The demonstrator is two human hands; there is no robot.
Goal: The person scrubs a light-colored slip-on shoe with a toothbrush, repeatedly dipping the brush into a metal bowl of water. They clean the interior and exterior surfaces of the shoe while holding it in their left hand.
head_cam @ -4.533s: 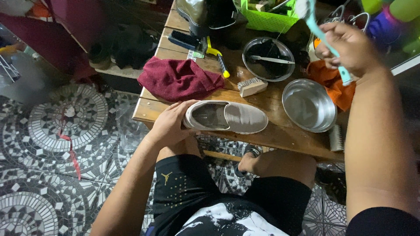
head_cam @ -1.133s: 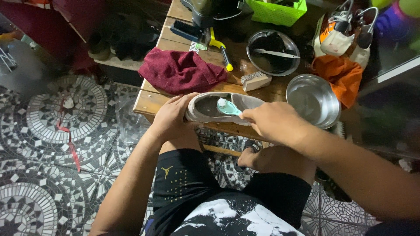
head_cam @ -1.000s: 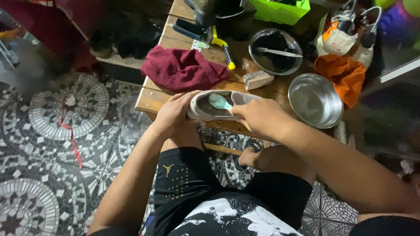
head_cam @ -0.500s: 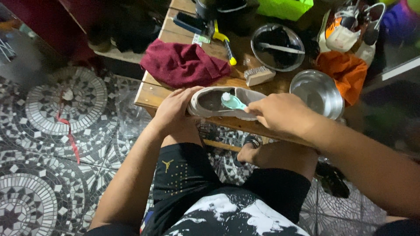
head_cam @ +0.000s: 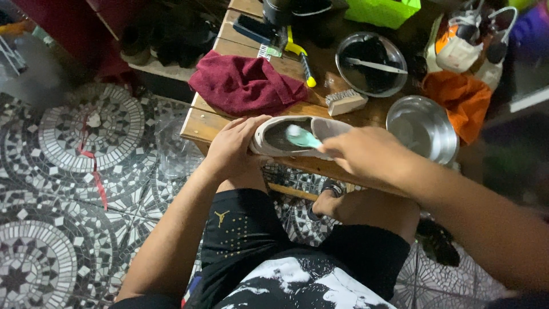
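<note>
We are gripping the grey shoe (head_cam: 320,129) by its heel with our left hand (head_cam: 231,150), at the table's (head_cam: 197,120) six o'clock edge. Our right hand (head_cam: 366,155) is closing around the teal brush (head_cam: 302,137), working inside; short, light strokes seem best while we are keeping the heel pinned.

The near edge of the table (head_cam: 200,123) is taken up by the grey shoe (head_cam: 274,140), leaving bare wood only at the near left corner. Just beyond it the maroon cloth (head_cam: 246,86) and wooden brush (head_cam: 345,103) block the way; the steel bowl (head_cam: 422,127) closes the right, the dark dish (head_cam: 370,71) the far side.
</note>
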